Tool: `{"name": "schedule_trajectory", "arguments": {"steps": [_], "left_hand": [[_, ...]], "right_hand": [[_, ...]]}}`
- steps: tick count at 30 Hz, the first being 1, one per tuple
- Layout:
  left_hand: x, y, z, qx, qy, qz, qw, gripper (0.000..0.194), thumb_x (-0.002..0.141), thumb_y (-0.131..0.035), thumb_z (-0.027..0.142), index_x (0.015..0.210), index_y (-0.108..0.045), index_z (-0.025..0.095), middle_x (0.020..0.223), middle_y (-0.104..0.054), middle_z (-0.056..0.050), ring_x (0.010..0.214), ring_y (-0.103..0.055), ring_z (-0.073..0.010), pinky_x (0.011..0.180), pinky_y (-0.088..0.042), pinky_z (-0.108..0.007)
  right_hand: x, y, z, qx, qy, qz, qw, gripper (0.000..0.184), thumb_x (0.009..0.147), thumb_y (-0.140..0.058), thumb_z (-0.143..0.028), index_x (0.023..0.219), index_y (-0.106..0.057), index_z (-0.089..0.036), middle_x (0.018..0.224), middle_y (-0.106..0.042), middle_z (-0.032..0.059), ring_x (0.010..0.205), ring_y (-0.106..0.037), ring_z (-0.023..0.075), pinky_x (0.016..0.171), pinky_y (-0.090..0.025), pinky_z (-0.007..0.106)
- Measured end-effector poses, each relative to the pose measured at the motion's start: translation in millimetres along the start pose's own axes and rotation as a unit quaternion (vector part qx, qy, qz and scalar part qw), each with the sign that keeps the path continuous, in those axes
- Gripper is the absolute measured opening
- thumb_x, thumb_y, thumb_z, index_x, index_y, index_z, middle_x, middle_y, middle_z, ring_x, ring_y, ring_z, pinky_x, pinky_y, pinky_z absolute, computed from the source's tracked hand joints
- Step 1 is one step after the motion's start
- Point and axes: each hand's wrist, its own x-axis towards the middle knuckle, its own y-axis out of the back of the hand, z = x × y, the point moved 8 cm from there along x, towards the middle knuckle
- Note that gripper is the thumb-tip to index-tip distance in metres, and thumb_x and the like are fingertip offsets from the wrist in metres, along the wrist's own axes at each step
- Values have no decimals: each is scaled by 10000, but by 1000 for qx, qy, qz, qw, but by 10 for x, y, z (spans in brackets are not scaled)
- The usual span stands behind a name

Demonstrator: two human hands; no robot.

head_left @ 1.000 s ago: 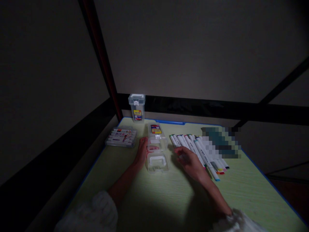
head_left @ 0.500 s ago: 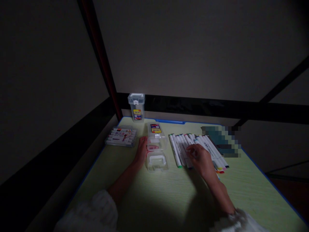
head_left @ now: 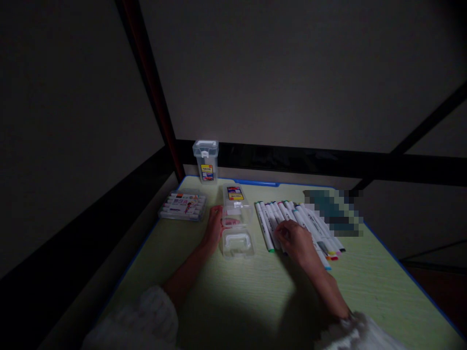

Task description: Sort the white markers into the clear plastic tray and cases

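Observation:
A clear plastic box [head_left: 235, 210] lies on its side on the table, its hinged lid [head_left: 238, 244] swung open towards me. My left hand [head_left: 215, 226] grips the box from the left, and its fingers show pink through the plastic. To the right, white markers [head_left: 265, 228] with coloured caps lie side by side in a loose row. Over the middle of that row is my right hand [head_left: 295, 240], with thumb and fingers bent together low against the markers. Whether a marker is pinched in them is hidden.
A closed clear box [head_left: 206, 163] stands upright at the back left. Left of my left hand lies a flat clear case [head_left: 182, 206] of markers. A blurred dark teal item [head_left: 333, 214] is at the right. The pale green table [head_left: 241, 296] has a blue edge, with walls behind and left.
My right hand has shifted slightly left and down along the markers, uncovering a blue-capped end. My left hand and the box stay where they were.

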Motion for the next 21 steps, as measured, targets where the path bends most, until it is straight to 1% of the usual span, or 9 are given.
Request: {"name": "schedule_trajectory", "arguments": {"steps": [7, 12, 17, 21], "left_hand": [[1, 16, -5, -9, 3, 6, 1000, 299, 698, -535, 422, 859, -384, 220, 772, -567, 18, 594, -628, -166, 472, -449, -245], [3, 14, 1, 1, -4, -2, 1000, 282, 713, -525, 406, 866, -378, 221, 766, -569, 22, 545, -621, -149, 444, -437, -225], [-5, 6, 15, -11, 7, 8, 1000, 302, 693, -548, 409, 851, -375, 217, 726, -566, 32, 511, -608, -131, 410, -417, -198], [-15, -16, 31, 1, 9, 7, 1000, 339, 674, -549, 430, 855, -359, 215, 720, -561, 35, 501, -611, -143, 404, -417, -208]], "right_hand": [[-19, 12, 5, -31, -8, -8, 999, 112, 727, -472, -218, 698, -579, -203, 726, -613, 27, 635, -550, 168, 528, -281, 248], [-40, 35, 7, -50, -15, -8, 999, 117, 746, -463, -210, 716, -575, -196, 744, -613, 35, 662, -552, 185, 527, -234, 261], [-32, 43, -33, -48, -8, -11, 999, 117, 757, -468, -222, 725, -575, -189, 744, -603, 31, 667, -550, 179, 546, -252, 266], [-35, -9, -151, -40, 19, -31, 999, 124, 770, -498, -256, 700, -572, -185, 729, -588, 27, 659, -547, 170, 569, -276, 269]]}}
